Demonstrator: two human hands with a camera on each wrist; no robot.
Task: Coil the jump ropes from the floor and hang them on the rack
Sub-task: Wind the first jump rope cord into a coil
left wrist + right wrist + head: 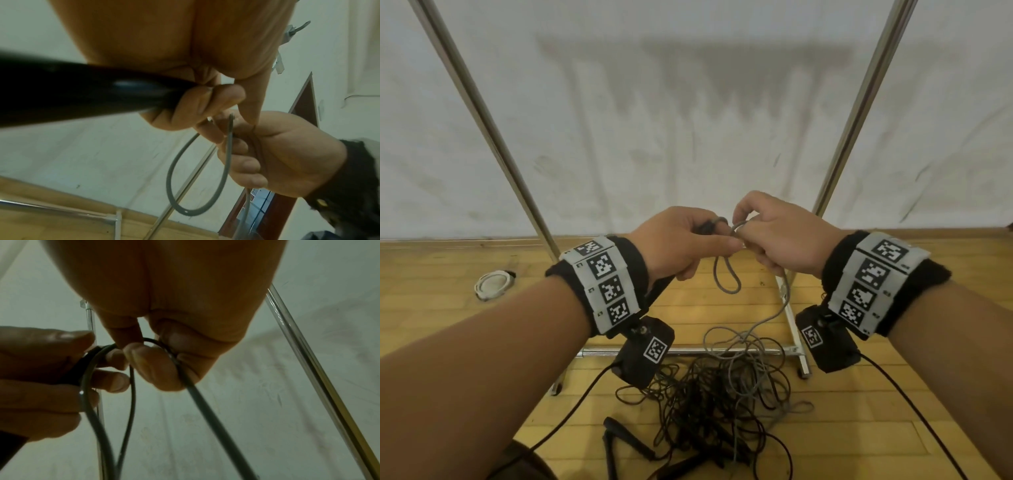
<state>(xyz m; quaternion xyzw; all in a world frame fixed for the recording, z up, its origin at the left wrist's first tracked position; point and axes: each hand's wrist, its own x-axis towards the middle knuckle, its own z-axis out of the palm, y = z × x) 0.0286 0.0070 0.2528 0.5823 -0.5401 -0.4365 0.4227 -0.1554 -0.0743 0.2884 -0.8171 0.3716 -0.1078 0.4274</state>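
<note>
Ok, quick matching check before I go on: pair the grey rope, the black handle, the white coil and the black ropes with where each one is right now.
Things:
1. grey rope
2. black handle
3. white coil
4. black ropes

Places:
A. tangled on the floor in front of the rack's base bar
B. lying alone on the floor, far left
C. gripped in the left hand
D. looped between both hands, pinched by the right hand

Pairs: 1-D, 2-C, 3-B, 4-A

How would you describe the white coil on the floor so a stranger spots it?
Find the rack's left pole and follow it down to the wooden floor. The white coil lies left of it, neatly wound and alone, unlike the dark tangled ropes nearer the person.
</note>
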